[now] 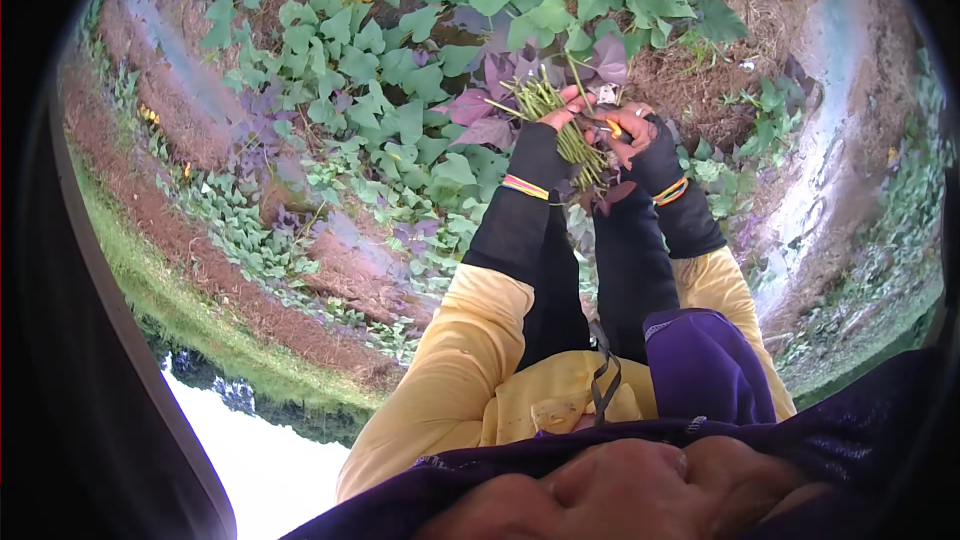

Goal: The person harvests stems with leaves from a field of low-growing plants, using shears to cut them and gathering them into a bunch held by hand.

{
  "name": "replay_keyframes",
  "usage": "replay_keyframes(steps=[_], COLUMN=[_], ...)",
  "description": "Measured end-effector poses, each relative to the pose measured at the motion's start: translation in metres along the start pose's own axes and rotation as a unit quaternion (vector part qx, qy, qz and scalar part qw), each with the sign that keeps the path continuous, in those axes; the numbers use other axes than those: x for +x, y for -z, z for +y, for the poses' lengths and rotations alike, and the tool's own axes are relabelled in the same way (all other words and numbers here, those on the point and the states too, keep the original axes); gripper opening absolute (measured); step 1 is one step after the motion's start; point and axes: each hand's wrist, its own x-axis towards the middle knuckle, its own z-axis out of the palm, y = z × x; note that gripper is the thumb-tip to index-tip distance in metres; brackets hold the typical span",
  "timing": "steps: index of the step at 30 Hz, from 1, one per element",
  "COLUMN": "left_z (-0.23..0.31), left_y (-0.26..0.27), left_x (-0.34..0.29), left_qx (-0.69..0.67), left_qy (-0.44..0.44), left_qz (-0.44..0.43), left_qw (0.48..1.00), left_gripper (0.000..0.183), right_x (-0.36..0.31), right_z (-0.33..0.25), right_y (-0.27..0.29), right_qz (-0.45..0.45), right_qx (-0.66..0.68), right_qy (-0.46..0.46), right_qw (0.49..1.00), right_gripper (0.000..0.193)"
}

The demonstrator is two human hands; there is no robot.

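A bundle of cut green leafy stems lies across my left hand, whose fingers are closed round it. Some purple leaves hang from the bundle's lower end. Close against it on the right, my right hand is closed on a small tool with an orange-yellow handle; its working end cannot be made out. The fingertips of both hands nearly meet at one stem standing up from the bundle. Black sleeves with coloured bands at the wrists cover both forearms.
Dense green heart-shaped leaves spread ahead and to the left. Purple leaves grow just beyond the hands. Bare reddish soil shows on the right, beside a pale strip of ground. My black-clad legs are below the hands.
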Motion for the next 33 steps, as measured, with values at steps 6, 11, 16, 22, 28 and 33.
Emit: replay_keyframes(steps=[6,11,16,22,28,33], left_z=[0.006,0.006,0.012,0.039,0.073,0.121], left_y=[-0.001,0.000,-0.016,-0.055,-0.008,0.020], left_x=[-0.018,-0.036,-0.060,-0.090,-0.107,-0.110], left_qx=[-0.080,-0.130,-0.195,-0.345,-0.312,-0.305], left_qy=[0.023,0.002,0.023,-0.124,-0.172,-0.204], left_qz=[-0.045,-0.022,-0.124,-0.271,-0.308,-0.225], left_qw=[0.996,0.991,0.973,0.890,0.882,0.903], left_gripper=[0.046,0.034,0.026,0.026,0.036,0.018], right_x=[-0.008,0.010,0.055,0.069,0.070,0.095], right_z=[-0.004,-0.061,-0.113,-0.099,-0.100,-0.139], right_y=[-0.012,0.019,0.009,-0.015,-0.078,-0.148], right_qz=[-0.019,-0.076,-0.111,-0.130,-0.232,-0.186], right_qx=[0.040,0.048,0.230,0.242,0.332,0.234], right_qy=[-0.038,-0.066,-0.117,-0.152,-0.156,-0.127], right_qw=[0.998,0.994,0.960,0.950,0.901,0.946], right_gripper=[0.026,0.020,0.018,0.016,0.037,0.044])
